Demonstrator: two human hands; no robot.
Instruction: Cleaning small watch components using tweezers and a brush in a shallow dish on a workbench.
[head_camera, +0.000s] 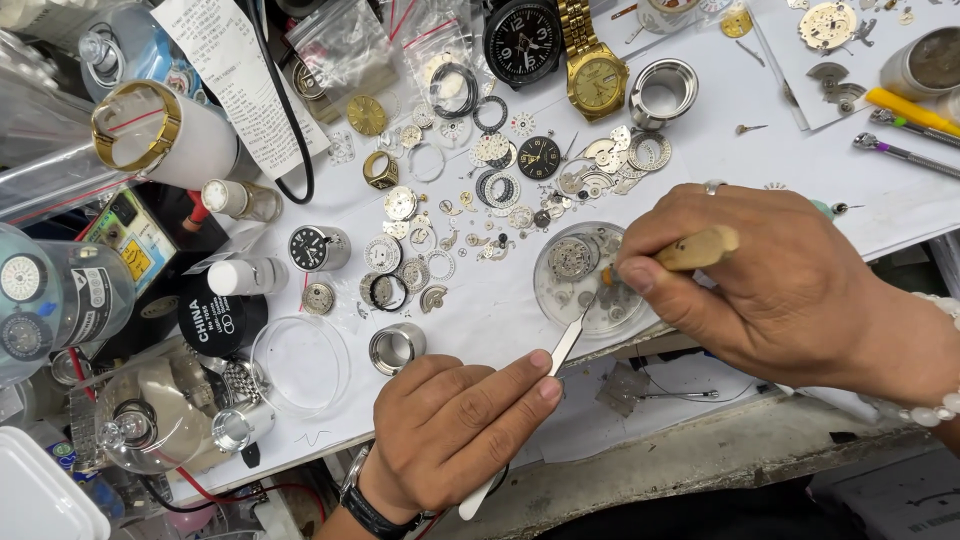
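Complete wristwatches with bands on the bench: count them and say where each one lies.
2. A black-dial watch and a gold watch lie side by side at the top centre of the bench. Others may be hidden in the clutter at left.

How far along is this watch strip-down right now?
Done: many loose gears and rings lie spread on the white sheet. In hand: left hand holds tweezers, right hand a wooden-handled tool, both over the clear dish. Left: the movement there looks unfinished.
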